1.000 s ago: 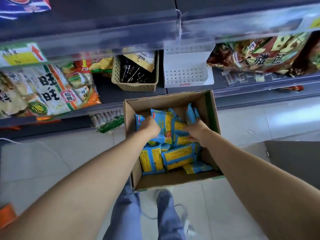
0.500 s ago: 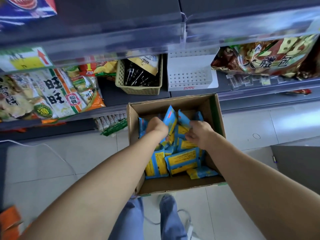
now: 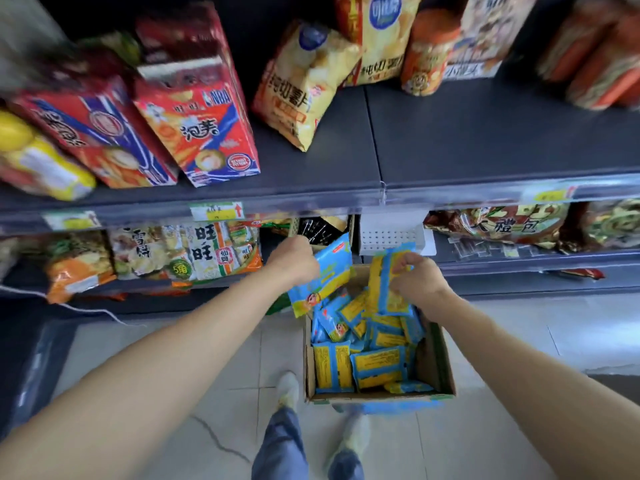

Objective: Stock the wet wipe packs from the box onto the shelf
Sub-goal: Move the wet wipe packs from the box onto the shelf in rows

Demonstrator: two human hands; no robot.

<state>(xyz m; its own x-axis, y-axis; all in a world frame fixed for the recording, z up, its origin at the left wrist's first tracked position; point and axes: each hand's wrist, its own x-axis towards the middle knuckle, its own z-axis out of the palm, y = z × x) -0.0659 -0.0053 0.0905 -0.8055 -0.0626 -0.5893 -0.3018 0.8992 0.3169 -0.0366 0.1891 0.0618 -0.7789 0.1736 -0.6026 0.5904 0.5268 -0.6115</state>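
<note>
A brown cardboard box (image 3: pixel 438 367) stands on the floor in front of the shelves, holding several blue and yellow wet wipe packs (image 3: pixel 377 365). My left hand (image 3: pixel 294 259) is shut on a blue and yellow pack (image 3: pixel 327 275), lifted above the box's far left corner. My right hand (image 3: pixel 414 277) is shut on a bunch of packs (image 3: pixel 386 277), raised over the box's far edge. The grey shelf (image 3: pixel 485 147) above has a bare stretch at the right.
Snack bags (image 3: pixel 204 123) and chip bags (image 3: pixel 304 88) stand on the upper shelf. Below it sit rice cracker bags (image 3: pixel 194 251), a beige basket (image 3: pixel 322 226) and a white perforated bin (image 3: pixel 391 237). My legs and shoes (image 3: pixel 289 389) are on the tiled floor beside the box.
Both hands have closed on packs and lifted them out of the box, up toward the shelves. The view has tilted up, so the upper shelf now shows.
</note>
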